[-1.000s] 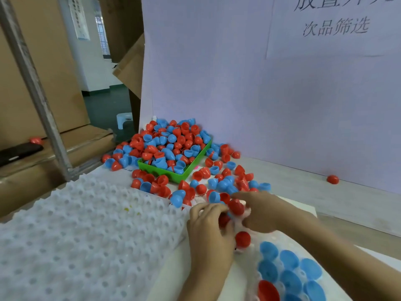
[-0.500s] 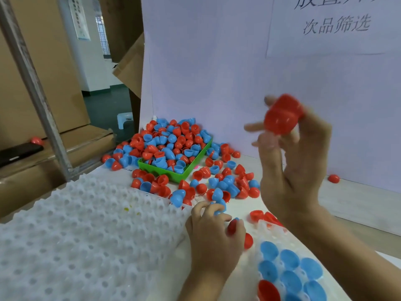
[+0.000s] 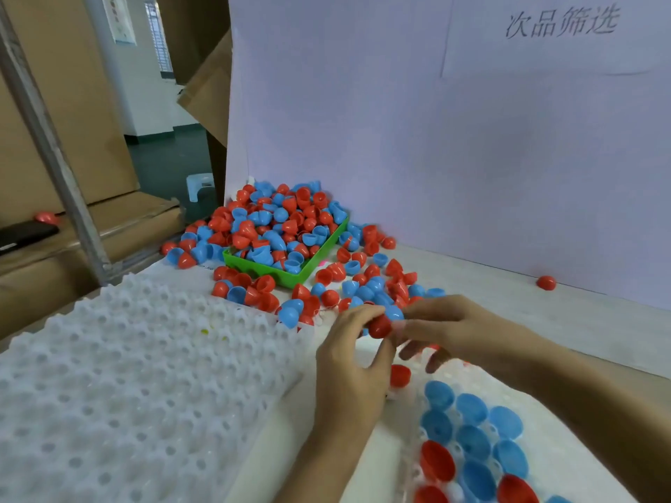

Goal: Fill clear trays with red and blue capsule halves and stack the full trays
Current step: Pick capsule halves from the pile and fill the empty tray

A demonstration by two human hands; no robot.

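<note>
Head view: white backboard (image 3: pixel 454 147) carries the printed characters 次品筛选 (image 3: pixel 561 25).
Stacked clear trays (image 3: pixel 120 386) lie at left; a further tray (image 3: pixel 468 379) at lower right holds seated blue and red halves. A green bin (image 3: pixel 290 279) overflows with loose halves. Left hand (image 3: pixel 350 364) and right hand (image 3: pixel 450 330) jointly pinch one red capsule half (image 3: pixel 379 326) above the right tray.
</note>
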